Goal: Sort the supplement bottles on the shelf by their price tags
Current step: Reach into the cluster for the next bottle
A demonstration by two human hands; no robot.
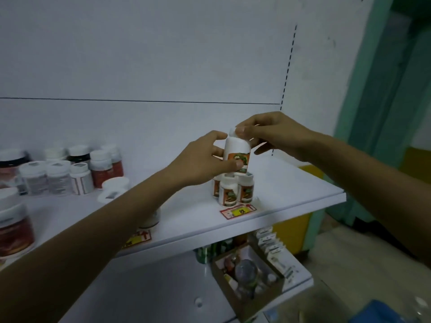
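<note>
A white bottle with an orange label (236, 152) stands on top of three matching bottles (229, 191) on the white shelf (291, 190). My left hand (203, 159) grips its lower body, thumb on the label. My right hand (272, 134) pinches its white cap from above. A red and yellow price tag (238, 211) lies flat in front of the stack. Another price tag (140, 238) lies near the shelf's front edge, partly hidden by my left forearm.
Several white-capped bottles (70, 173) stand at the shelf's back left, with large red-labelled jars (15, 231) at the far left. A lower shelf holds a cardboard box of small items (247, 273) and white packets (275, 250). A green door frame (373, 113) is to the right.
</note>
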